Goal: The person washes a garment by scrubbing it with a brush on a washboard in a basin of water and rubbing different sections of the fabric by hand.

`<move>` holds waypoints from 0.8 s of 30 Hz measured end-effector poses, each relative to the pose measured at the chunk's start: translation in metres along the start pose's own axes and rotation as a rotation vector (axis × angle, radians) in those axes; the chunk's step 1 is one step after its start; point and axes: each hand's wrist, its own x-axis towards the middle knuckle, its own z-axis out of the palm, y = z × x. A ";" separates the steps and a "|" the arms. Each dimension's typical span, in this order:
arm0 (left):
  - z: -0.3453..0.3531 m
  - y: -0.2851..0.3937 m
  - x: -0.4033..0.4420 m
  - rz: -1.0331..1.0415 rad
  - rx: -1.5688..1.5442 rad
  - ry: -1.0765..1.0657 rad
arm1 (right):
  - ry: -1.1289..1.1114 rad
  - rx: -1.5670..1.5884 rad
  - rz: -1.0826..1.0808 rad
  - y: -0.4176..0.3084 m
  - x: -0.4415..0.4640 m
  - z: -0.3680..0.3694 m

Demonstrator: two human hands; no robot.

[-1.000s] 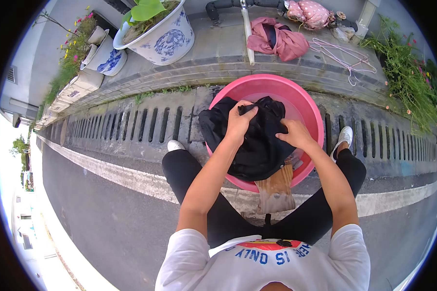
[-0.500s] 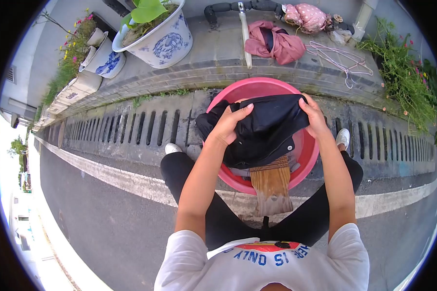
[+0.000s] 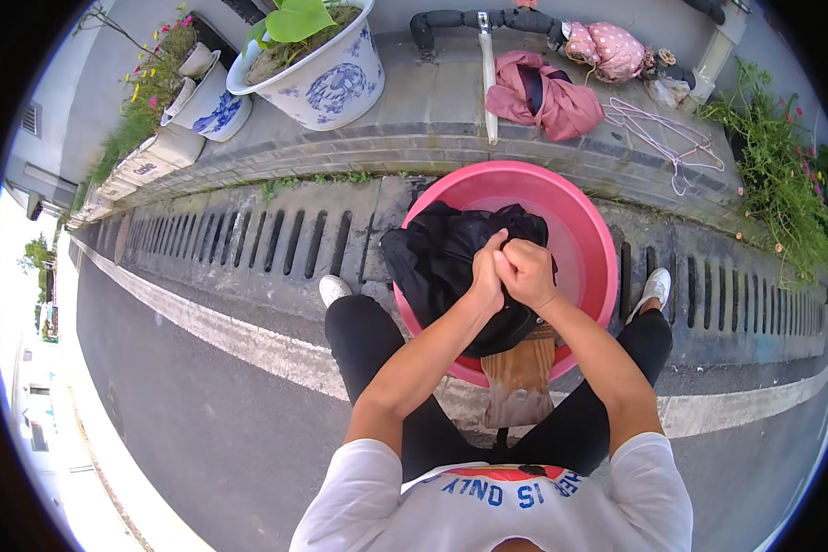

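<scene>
A black garment (image 3: 437, 258) lies bunched over the left and middle of a pink basin (image 3: 601, 248). My left hand (image 3: 488, 271) and my right hand (image 3: 526, 272) are side by side above it, both closed, gripping a gathered part of the cloth. Under the garment a wooden washboard (image 3: 517, 373) leans out over the basin's near rim, between my knees. Pale pinkish water or basin floor shows to the right of the cloth; I cannot tell which.
The basin stands over a slotted drain (image 3: 290, 244) beside a brick ledge. On the ledge are a blue-and-white flowerpot (image 3: 336, 87), a pink cloth (image 3: 561, 106), a white stick (image 3: 488, 92) and thin hangers (image 3: 667, 138). Leafy plants (image 3: 773, 175) grow at the right.
My hands have come together from a wide hold on the spread garment. The cloth is now bunched between them, and more of the basin's right side shows.
</scene>
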 end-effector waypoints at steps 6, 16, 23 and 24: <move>-0.032 -0.016 0.001 0.512 0.497 -0.209 | -0.042 0.042 -0.117 -0.049 -0.005 0.006; -0.026 -0.024 -0.003 0.243 0.309 -0.135 | -0.006 0.037 -0.055 -0.013 -0.003 0.001; -0.043 -0.033 0.013 -0.121 -0.152 -0.292 | -0.042 -0.011 -0.089 -0.030 -0.013 0.003; -0.045 -0.035 0.018 -0.133 -0.113 -0.290 | -0.064 0.025 -0.117 -0.023 -0.015 0.001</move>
